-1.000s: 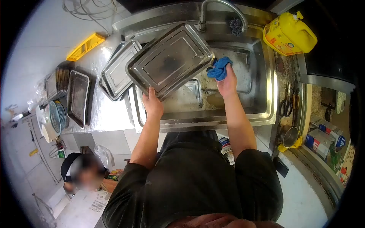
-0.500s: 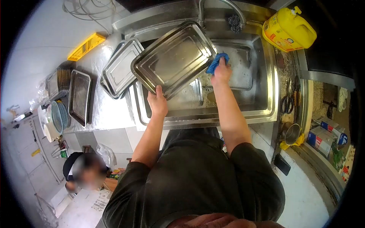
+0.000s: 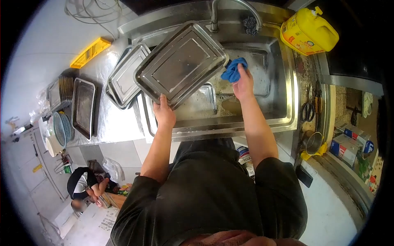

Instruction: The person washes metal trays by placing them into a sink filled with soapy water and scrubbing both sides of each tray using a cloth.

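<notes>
A rectangular metal tray [image 3: 182, 63] is tilted over the left part of the steel sink [image 3: 292, 94], with wet streaks on its surface. My left hand [image 3: 165, 112] grips its lower left edge, thumb on top. Just past the tray's right corner, my right hand [image 3: 243, 84] holds a crumpled blue cloth [image 3: 234, 70]. Another tray's corner [image 3: 211, 96] shows in the sink below the held tray. Left of the sink, a few shiny trays [image 3: 128, 76] lie stacked, partly overlapped by the held one.
A curved faucet [image 3: 214, 16] and a dark scrubber [image 3: 250, 25] are behind the sink. A yellow jug [image 3: 310, 33] stands at the back right, scissors [image 3: 308, 111] below it. A dark tray [image 3: 83, 107] and blue basket [image 3: 62, 128] are at left. Another person [image 3: 84, 184] bends at lower left.
The held tray swung right, then came back left. My right hand with the cloth moved down and in, then back outward, its palm turning up. The other person has bent lower.
</notes>
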